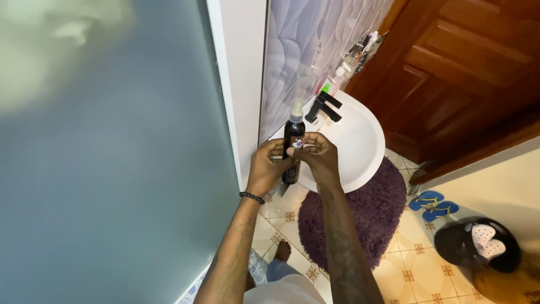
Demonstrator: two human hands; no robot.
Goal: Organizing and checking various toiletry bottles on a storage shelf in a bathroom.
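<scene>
A dark spray bottle (293, 135) with a clear cap stands upright in front of me, above the edge of the white washbasin (360, 141). My left hand (265, 168) wraps its lower body from the left; a black bead bracelet sits on that wrist. My right hand (318, 155) grips the bottle's middle from the right, fingers over the label. Both forearms reach up from the bottom of the view.
A black tap (323, 107) sits at the basin's back, with toiletries on a wall shelf (360, 48). A frosted glass panel (112, 169) fills the left. A purple round mat (360, 219), blue sandals (432, 205), a dark bin and a wooden door (467, 73) lie right.
</scene>
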